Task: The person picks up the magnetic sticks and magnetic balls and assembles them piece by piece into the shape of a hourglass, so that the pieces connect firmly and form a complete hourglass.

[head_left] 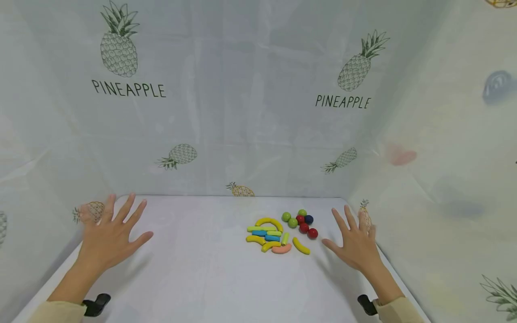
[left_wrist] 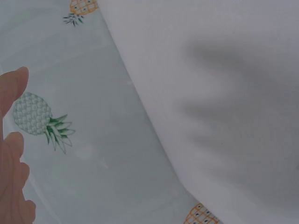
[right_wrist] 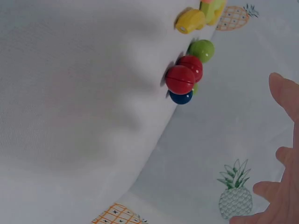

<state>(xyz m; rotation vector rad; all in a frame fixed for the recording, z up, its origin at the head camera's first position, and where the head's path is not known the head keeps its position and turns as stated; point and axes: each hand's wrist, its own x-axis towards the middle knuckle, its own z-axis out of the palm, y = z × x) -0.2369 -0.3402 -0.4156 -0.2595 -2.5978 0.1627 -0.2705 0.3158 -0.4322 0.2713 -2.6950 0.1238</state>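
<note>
Above the left part of the table, my left hand (head_left: 106,241) is held with its fingers spread and nothing in it. My right hand (head_left: 356,246) is spread the same way above the right side, also holding nothing. Nearest to it lies a loose group of balls: red balls (head_left: 313,233), green balls (head_left: 292,222) and one dark blue ball (head_left: 308,219). Beside them, yellow banana-shaped pieces (head_left: 301,246), a pinkish-orange curved piece (head_left: 281,249), blue sticks (head_left: 272,238) and yellow-green sticks (head_left: 260,229) form a cluster. Neither hand touches these things.
A white table (head_left: 194,273) extends under both hands, which cast soft shadows on it. Pale sheeting (head_left: 250,112) printed with pineapples closes off the back and both sides, close to the table's edges. Dark straps (head_left: 97,305) circle the wrists.
</note>
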